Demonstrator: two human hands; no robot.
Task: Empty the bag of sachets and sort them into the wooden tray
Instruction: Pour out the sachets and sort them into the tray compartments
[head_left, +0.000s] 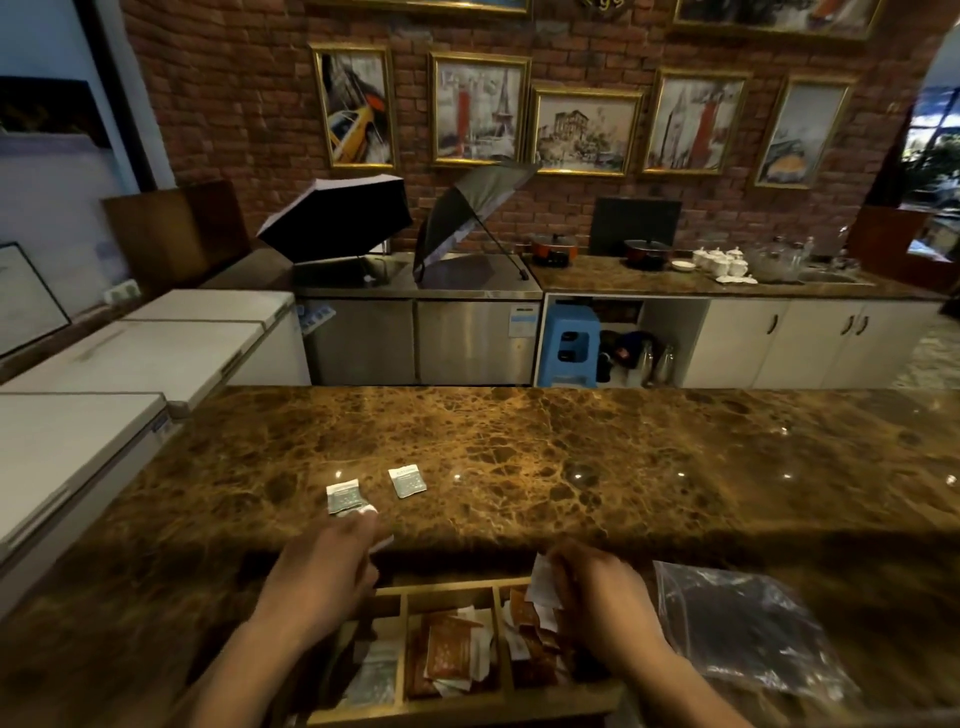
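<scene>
Brown marble countertop (519, 457) runs across a kitchen with a brick wall behind. At its near edge sits the wooden tray (452, 587), its compartments holding white and reddish-brown sachets. The left hand (322, 566) reaches forward, fingertips touching a white sachet (344, 499); another loose sachet (408, 481) lies just beside it. The right hand (597, 587) pinches a white packet (543, 582) above the tray's right compartment. The clear plastic bag (748, 629) lies flat to the right.

Café or restaurant service kitchen: marble counter (519, 447), stainless under-counter fridge (415, 338), chest freezers (156, 353), white sugar pots (719, 260), lidded cooking pots (647, 253), brick wall with gold-framed city prints (478, 109).
</scene>
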